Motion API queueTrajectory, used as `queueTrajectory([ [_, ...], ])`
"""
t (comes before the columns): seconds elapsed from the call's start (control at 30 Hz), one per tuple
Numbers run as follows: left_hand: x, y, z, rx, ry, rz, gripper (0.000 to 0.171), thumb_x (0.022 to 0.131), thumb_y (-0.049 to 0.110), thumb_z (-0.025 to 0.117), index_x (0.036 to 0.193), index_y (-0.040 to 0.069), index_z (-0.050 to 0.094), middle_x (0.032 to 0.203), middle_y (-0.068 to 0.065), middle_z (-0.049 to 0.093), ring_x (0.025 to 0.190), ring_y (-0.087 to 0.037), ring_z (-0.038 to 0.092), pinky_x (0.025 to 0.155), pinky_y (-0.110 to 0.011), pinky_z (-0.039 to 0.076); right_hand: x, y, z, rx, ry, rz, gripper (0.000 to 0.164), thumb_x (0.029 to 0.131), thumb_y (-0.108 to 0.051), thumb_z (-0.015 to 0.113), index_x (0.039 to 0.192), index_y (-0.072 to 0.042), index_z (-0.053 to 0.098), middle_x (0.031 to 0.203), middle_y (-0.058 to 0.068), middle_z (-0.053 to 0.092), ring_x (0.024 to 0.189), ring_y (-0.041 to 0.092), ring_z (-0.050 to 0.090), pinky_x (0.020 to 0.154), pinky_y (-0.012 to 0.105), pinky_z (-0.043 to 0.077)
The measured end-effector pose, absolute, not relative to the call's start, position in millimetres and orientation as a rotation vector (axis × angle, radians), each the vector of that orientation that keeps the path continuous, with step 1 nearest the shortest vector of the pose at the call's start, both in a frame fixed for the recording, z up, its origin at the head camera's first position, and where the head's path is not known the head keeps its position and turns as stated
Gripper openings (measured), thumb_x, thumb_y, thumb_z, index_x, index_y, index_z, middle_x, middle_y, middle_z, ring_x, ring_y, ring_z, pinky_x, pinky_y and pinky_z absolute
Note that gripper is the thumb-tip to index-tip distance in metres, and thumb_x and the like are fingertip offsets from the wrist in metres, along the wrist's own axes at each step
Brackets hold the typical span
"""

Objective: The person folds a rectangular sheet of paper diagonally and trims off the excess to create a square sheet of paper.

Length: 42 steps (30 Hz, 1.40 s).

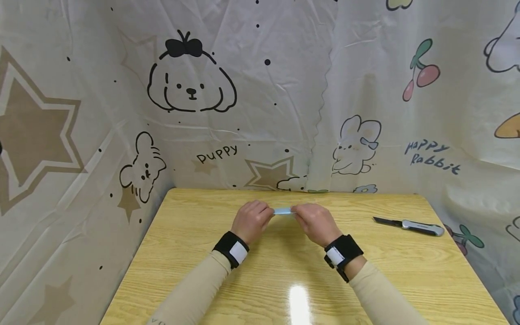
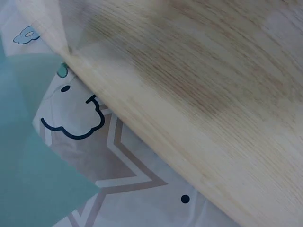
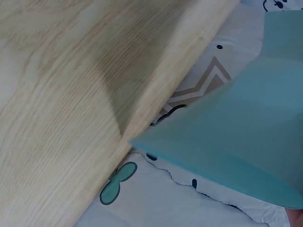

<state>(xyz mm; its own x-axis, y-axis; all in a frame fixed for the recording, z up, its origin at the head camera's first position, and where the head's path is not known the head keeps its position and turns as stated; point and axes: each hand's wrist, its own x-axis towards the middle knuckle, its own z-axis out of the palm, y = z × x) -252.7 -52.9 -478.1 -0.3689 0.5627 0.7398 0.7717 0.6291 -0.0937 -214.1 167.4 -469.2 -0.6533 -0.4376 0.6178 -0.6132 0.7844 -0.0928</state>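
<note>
Above the far part of the table, a light blue-green sheet point(image 1: 283, 211), apparently paper, stretches between the two hands. My left hand point(image 1: 253, 221) pinches its left end, and my right hand point(image 1: 318, 223) pinches the right end. From the head the sheet looks like a narrow strip. Up close in the right wrist view, the sheet point(image 3: 236, 127) is bent or folded over, with a pointed corner; a bit of finger shows at the lower right edge. Part of the sheet point(image 2: 38, 165) fills the left side of the left wrist view, where no fingers show.
A grey and black utility knife point(image 1: 422, 228) lies on the right of the wooden table point(image 1: 195, 253), blade out and pointing left. A printed cloth point(image 1: 260, 90) hangs behind the table and along its sides.
</note>
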Motion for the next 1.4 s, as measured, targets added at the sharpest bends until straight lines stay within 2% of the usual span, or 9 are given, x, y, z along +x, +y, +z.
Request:
queueTrajectory([
  [0.17, -250, -50, -476, -1.063, -2.091, -0.274, 0.004, 0.080, 0.018, 0.071, 0.077, 0.017, 0.068, 0.076, 0.006, 0.063, 0.074, -0.010, 0.060, 0.067, -0.024, 0.051, -214, 162, -473, 0.822, -2.340, 0.337, 0.010, 0.082, -0.015, 0.068, 0.092, -0.014, 0.065, 0.084, -0.004, 0.070, 0.078, 0.012, 0.067, 0.068, 0.029, 0.053],
  [0.43, -245, -44, -477, -1.073, -2.078, -0.220, 0.006, 0.083, 0.015, 0.064, 0.078, 0.017, 0.067, 0.077, 0.006, 0.064, 0.074, -0.011, 0.060, 0.064, -0.024, 0.049, -214, 159, -475, 0.855, -2.249, 0.299, 0.005, 0.082, -0.011, 0.066, 0.081, -0.014, 0.062, 0.071, -0.004, 0.064, 0.065, 0.010, 0.062, 0.057, 0.026, 0.049],
  [0.6, -243, -38, -477, -1.076, -2.047, -0.194, 0.006, 0.080, 0.013, 0.066, 0.078, 0.019, 0.066, 0.076, 0.007, 0.063, 0.071, -0.009, 0.060, 0.062, -0.023, 0.049, -213, 156, -476, 0.866, -2.260, 0.296, 0.006, 0.085, -0.011, 0.061, 0.082, -0.014, 0.063, 0.068, -0.005, 0.061, 0.060, 0.008, 0.058, 0.054, 0.024, 0.046],
  [0.73, -241, -36, -476, -1.082, -2.038, -0.192, 0.005, 0.077, 0.014, 0.068, 0.076, 0.018, 0.065, 0.073, 0.007, 0.061, 0.067, -0.009, 0.057, 0.057, -0.023, 0.046, -211, 153, -474, 0.879, -2.276, 0.264, 0.006, 0.087, -0.015, 0.059, 0.084, -0.015, 0.065, 0.073, -0.005, 0.064, 0.066, 0.009, 0.062, 0.059, 0.025, 0.049],
  [0.9, -237, -35, -475, -1.097, -2.057, -0.200, 0.005, 0.076, 0.015, 0.068, 0.075, 0.018, 0.065, 0.073, 0.007, 0.060, 0.067, -0.009, 0.057, 0.058, -0.023, 0.047, -209, 150, -474, 0.893, -2.293, 0.231, 0.006, 0.087, -0.016, 0.060, 0.083, -0.016, 0.064, 0.077, -0.005, 0.066, 0.073, 0.010, 0.065, 0.065, 0.026, 0.052],
  [1.2, -237, -37, -478, -1.093, -2.081, -0.229, 0.009, 0.074, 0.012, 0.070, 0.071, 0.018, 0.063, 0.071, 0.007, 0.060, 0.066, -0.009, 0.057, 0.058, -0.023, 0.046, -208, 152, -478, 0.879, -2.289, 0.220, 0.006, 0.084, -0.016, 0.063, 0.079, -0.017, 0.061, 0.068, -0.007, 0.061, 0.062, 0.007, 0.058, 0.055, 0.022, 0.046],
  [1.4, -238, -40, -480, -1.091, -2.100, -0.247, 0.011, 0.074, 0.009, 0.069, 0.072, 0.019, 0.064, 0.071, 0.007, 0.060, 0.066, -0.008, 0.056, 0.059, -0.022, 0.046, -208, 155, -480, 0.889, -2.286, 0.232, 0.009, 0.086, -0.014, 0.060, 0.077, -0.016, 0.058, 0.066, -0.007, 0.057, 0.057, 0.006, 0.053, 0.050, 0.020, 0.042],
])
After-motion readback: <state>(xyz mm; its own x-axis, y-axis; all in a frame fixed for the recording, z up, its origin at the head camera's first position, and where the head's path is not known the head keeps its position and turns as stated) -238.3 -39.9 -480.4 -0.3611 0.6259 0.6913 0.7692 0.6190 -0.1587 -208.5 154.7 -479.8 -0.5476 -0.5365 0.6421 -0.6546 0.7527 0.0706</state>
